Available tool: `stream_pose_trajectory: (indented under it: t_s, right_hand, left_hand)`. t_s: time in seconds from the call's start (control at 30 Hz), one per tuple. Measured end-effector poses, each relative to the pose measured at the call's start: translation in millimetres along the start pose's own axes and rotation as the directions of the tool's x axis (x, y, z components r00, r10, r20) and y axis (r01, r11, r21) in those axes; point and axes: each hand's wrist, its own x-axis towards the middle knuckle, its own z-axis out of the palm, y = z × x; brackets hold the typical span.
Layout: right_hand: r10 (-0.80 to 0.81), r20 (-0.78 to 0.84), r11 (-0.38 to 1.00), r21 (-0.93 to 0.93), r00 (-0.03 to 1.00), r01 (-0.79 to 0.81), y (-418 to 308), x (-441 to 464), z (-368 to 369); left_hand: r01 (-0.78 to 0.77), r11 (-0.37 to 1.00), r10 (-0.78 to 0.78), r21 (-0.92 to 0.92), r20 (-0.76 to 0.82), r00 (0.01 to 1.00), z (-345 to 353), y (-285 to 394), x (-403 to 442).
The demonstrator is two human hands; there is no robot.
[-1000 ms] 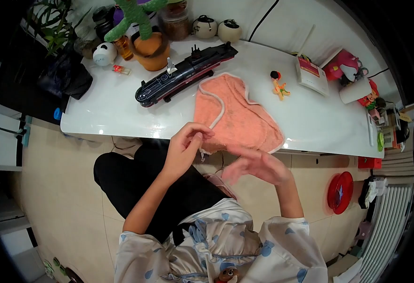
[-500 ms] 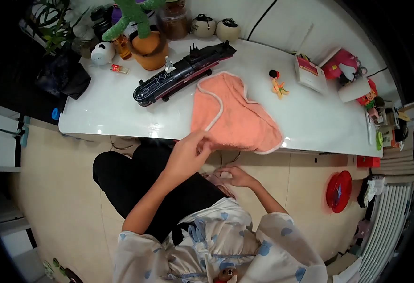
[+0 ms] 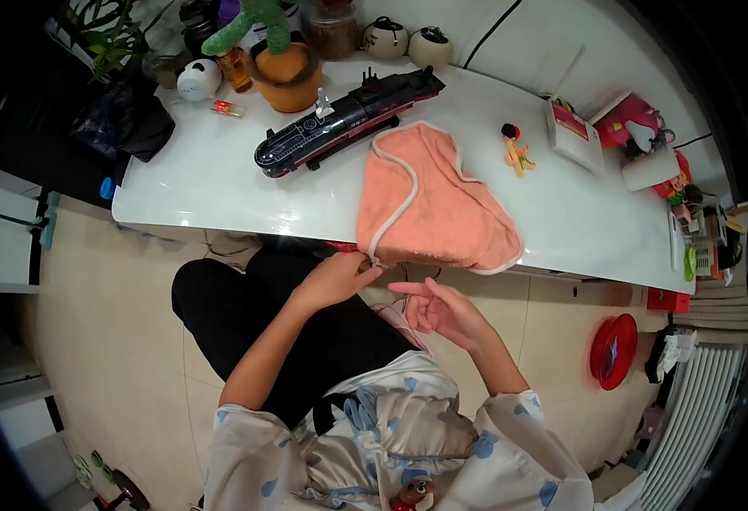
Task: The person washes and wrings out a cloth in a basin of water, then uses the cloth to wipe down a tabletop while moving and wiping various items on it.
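An orange cloth (image 3: 442, 204) with white trim lies partly folded over the front edge of the white table. My left hand (image 3: 335, 278) is closed at the cloth's lower left corner, its fingertips pinching a bit of the white trim. Just below the cloth and to the right, my right hand (image 3: 442, 311) is off the cloth, with its index finger stretched toward the left hand and the other fingers curled. Behind the cloth, to the left, a black and red toy submarine (image 3: 340, 119) rests on the table.
On the white table (image 3: 220, 187) a small figurine (image 3: 517, 152) stands right of the cloth, near a white box (image 3: 575, 136). An orange pot (image 3: 287, 81) and two round jars (image 3: 386, 38) line the back. A red basin (image 3: 614, 351) is on the floor at right.
My left hand has moved down to the cloth's lower corner, off its surface. My right hand swung down and has come back up, its index finger now extended. The whole view has shifted slightly.
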Motion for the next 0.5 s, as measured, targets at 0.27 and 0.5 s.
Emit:
stream_pose_trajectory:
  t_s: [0.27, 0.5]
  right_hand:
    - [-0.102, 0.017, 0.988, 0.119, 0.995, 0.1, -16, -14, 15]
    - [-0.193, -0.021, 0.967, 0.165, 0.981, 0.194, -8, -12, 13]
  left_hand:
    - [0.0, 1.0, -0.004, 0.02, 0.188, 0.982, -16, 9, -6]
    - [-0.017, 0.996, 0.042, -0.083, 0.299, 0.953, -26, 22, -11]
